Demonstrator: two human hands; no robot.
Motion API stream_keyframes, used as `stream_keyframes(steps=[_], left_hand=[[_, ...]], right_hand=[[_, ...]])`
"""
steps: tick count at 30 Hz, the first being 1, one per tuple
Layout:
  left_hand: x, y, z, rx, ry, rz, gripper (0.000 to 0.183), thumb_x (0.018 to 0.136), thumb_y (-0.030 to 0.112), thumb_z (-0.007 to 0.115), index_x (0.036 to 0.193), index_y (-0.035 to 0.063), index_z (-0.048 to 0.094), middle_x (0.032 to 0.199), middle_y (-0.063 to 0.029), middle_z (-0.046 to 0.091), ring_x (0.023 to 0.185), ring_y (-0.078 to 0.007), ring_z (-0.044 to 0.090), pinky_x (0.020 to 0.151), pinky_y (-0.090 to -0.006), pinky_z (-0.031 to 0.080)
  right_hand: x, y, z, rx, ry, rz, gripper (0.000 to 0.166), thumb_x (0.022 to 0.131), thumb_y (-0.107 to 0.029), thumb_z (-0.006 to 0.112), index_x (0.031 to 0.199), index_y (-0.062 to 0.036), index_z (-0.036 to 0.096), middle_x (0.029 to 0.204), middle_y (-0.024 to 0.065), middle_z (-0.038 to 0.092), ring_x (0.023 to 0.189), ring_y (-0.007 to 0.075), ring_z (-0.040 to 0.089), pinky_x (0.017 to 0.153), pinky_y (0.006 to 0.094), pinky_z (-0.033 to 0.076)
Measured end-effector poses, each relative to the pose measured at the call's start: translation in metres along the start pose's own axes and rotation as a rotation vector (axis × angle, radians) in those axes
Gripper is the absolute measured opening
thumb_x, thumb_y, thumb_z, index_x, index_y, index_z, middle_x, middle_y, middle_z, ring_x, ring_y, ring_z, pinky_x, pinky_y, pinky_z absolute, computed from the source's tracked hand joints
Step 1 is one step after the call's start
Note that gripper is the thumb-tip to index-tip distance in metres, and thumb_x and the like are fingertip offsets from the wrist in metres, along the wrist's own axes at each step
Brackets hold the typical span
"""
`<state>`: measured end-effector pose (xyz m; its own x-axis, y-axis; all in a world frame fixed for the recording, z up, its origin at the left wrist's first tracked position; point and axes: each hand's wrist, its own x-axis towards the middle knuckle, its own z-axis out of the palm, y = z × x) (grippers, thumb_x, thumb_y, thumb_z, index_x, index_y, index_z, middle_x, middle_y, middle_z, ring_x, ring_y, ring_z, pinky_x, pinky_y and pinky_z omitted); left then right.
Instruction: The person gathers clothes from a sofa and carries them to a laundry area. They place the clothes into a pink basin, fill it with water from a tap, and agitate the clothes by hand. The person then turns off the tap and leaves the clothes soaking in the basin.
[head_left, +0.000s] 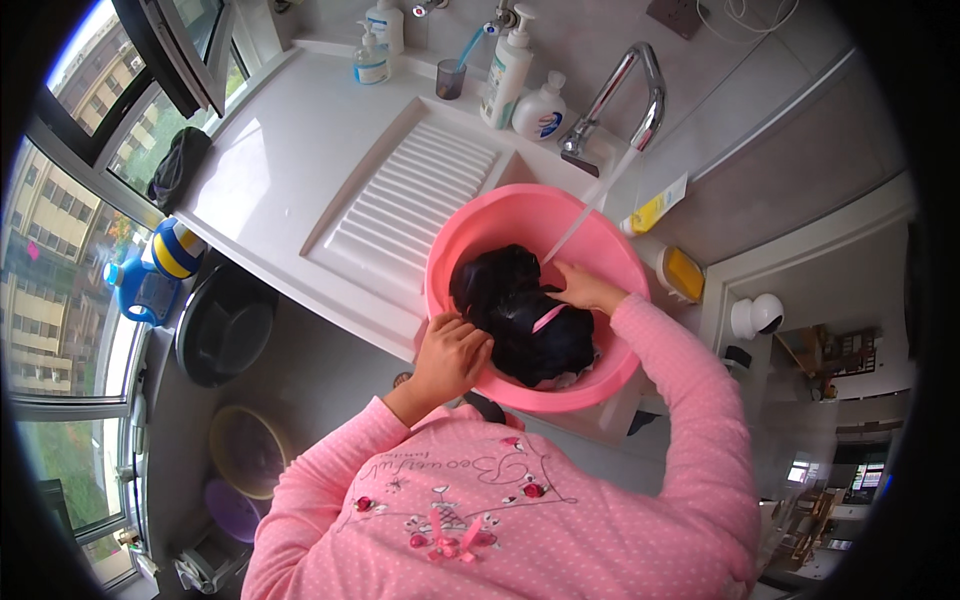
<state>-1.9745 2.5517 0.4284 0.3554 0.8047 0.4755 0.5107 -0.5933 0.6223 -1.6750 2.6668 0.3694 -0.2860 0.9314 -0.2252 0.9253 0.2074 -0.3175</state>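
Note:
A pink plastic basin (536, 196) rests over the sink end of a white laundry counter. Inside lies a bundle of dark wet-looking cloth (536, 330) with a pink strip across it. My left hand (454, 352) is curled over the basin's near-left rim, knuckles up. My right hand (589, 289) reaches into the basin from the right, fingers spread, thumb touching the cloth. A water stream (589, 211) runs from the chrome faucet (651, 97) and comes down beside my right fingertips.
A ribbed washboard (416, 187) is moulded into the counter. Pump bottles (510, 75) and a dark cup (450, 79) stand along the back. On the right are a yellow tube (656, 206) and a soap dish (681, 274). Basins (229, 326) and a blue jug (146, 292) sit at left.

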Motion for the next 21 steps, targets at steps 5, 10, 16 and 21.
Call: stream_keyframes(steps=[5,10,16,21], left_hand=[[0.001,0.000,0.001,0.024,0.019,-0.014,0.005,0.079,0.011,0.062,0.078,0.0064,0.064,0.070,-0.0081,0.059,0.069,-0.0257,0.056,0.082,-0.0370,0.042],[0.001,0.004,0.001,0.022,0.039,-0.015,0.006,0.078,0.011,0.061,0.074,0.0066,0.061,0.067,-0.0082,0.056,0.067,-0.0257,0.054,0.082,-0.0366,0.042],[0.002,0.004,0.001,0.043,0.031,-0.009,0.011,0.078,0.011,0.061,0.069,0.0061,0.057,0.067,-0.0088,0.054,0.067,-0.0264,0.053,0.082,-0.0370,0.042],[0.001,0.002,0.003,0.039,0.060,0.009,0.011,0.078,0.011,0.061,0.070,0.0055,0.057,0.069,-0.0094,0.056,0.070,-0.0270,0.055,0.083,-0.0377,0.042]], right_hand=[[0.032,0.018,0.047,0.723,-0.721,0.133,0.056,0.082,-0.041,0.071,0.117,0.0008,0.061,0.101,0.0086,0.067,0.097,0.0173,0.061,0.086,0.0315,0.046],[0.025,-0.018,0.021,0.883,-0.896,0.349,0.045,0.081,-0.037,0.072,0.109,-0.0020,0.065,0.098,0.0054,0.068,0.084,0.0135,0.063,0.075,0.0283,0.049],[-0.001,-0.071,0.000,1.076,-0.452,0.087,0.046,0.074,-0.020,0.075,0.111,0.0024,0.059,0.102,0.0085,0.066,0.087,0.0156,0.062,0.078,0.0313,0.050],[-0.002,-0.064,-0.054,0.499,-0.087,-0.056,0.062,0.064,-0.024,0.079,0.112,0.0040,0.051,0.099,0.0210,0.063,0.096,0.0300,0.062,0.085,0.0375,0.048]])
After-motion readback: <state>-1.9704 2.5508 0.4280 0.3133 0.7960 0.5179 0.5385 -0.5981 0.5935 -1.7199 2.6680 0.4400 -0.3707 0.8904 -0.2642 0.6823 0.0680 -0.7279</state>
